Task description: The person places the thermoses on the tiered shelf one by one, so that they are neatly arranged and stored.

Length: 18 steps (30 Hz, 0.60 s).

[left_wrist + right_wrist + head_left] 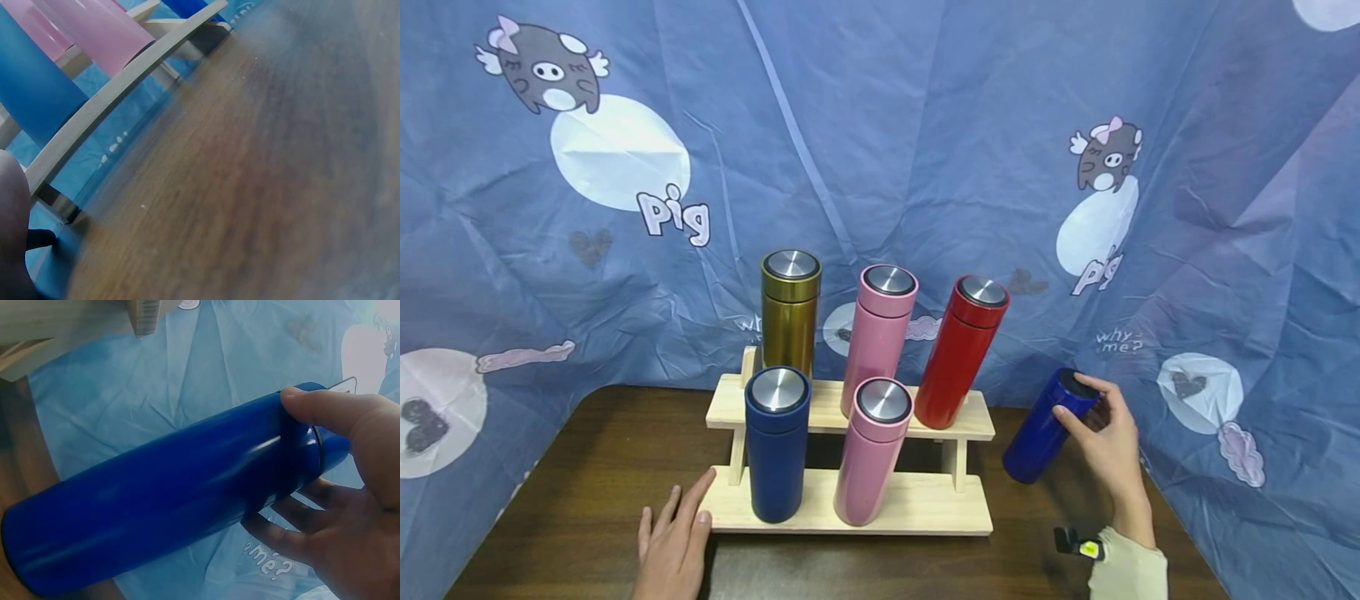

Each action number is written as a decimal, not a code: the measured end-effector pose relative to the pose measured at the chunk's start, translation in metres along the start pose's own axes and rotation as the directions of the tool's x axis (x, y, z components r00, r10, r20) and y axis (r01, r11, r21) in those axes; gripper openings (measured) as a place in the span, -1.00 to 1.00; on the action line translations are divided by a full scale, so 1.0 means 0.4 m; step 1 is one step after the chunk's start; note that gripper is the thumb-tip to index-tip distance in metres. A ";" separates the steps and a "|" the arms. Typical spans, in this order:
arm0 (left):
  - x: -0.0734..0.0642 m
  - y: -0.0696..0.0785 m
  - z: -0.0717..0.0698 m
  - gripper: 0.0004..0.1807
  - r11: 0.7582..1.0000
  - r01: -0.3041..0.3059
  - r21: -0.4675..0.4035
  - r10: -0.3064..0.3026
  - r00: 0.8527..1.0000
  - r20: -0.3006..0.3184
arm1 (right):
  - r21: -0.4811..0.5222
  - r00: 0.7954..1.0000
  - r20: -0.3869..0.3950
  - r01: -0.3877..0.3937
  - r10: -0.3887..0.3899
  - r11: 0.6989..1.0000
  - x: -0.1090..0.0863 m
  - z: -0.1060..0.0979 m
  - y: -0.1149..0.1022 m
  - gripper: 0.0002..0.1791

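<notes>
My right hand (1108, 450) grips a glossy blue thermos bottle (1040, 435) near its lid, to the right of the wooden rack. Thumb and fingers wrap its upper end in the right wrist view, where the bottle (156, 494) lies slanted across the picture. My left hand (673, 542) has its fingers extended, fingertips at the left end of the two-step wooden rack (932, 504). On the lower step stand a dark blue thermos (777, 471) and a pink thermos (868, 471). The upper step bears a gold thermos (790, 325), another pink thermos (880, 342) and a red thermos (958, 358).
The rack stands on a dark brown wooden table (850, 571). Behind and beside the table hangs a blue cloth (880, 125) printed with pigs, close behind the upper step. A small black device with a yellow-green patch (1088, 548) sits at the right wrist.
</notes>
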<state>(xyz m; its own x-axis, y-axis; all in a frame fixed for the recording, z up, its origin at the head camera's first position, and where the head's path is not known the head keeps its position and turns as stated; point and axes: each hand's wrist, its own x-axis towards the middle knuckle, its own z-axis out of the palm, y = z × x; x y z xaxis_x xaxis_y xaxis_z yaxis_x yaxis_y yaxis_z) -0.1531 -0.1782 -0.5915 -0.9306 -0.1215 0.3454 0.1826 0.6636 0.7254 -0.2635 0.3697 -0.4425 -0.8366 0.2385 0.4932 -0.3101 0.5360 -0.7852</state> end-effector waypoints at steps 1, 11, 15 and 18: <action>0.000 0.000 0.000 -0.51 1.000 0.000 -0.001 0.000 1.000 -0.001 | 0.001 1.000 -0.009 0.005 -0.005 1.000 0.000 0.000 0.001 -0.29; 0.003 0.001 -0.005 -0.50 0.999 0.038 0.016 -0.038 0.998 0.040 | 0.006 0.999 -0.029 0.024 -0.024 1.000 0.000 -0.005 -0.001 -0.29; 0.003 0.003 -0.005 -0.49 0.999 0.044 0.018 -0.045 0.998 0.045 | -0.003 0.999 -0.026 0.037 -0.037 0.999 -0.001 -0.009 -0.010 -0.31; 0.002 0.003 -0.006 -0.49 0.999 0.042 0.014 -0.043 0.998 0.040 | -0.007 0.998 -0.034 0.049 -0.049 0.999 -0.004 -0.014 -0.026 -0.33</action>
<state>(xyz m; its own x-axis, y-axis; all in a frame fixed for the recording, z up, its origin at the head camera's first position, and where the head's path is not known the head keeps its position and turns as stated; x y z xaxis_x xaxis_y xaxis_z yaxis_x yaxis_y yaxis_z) -0.1531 -0.1791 -0.5888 -0.9494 -0.1201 0.2901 0.1387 0.6684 0.7307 -0.2562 0.3682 -0.4329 -0.8047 0.2394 0.5433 -0.3471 0.5528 -0.7576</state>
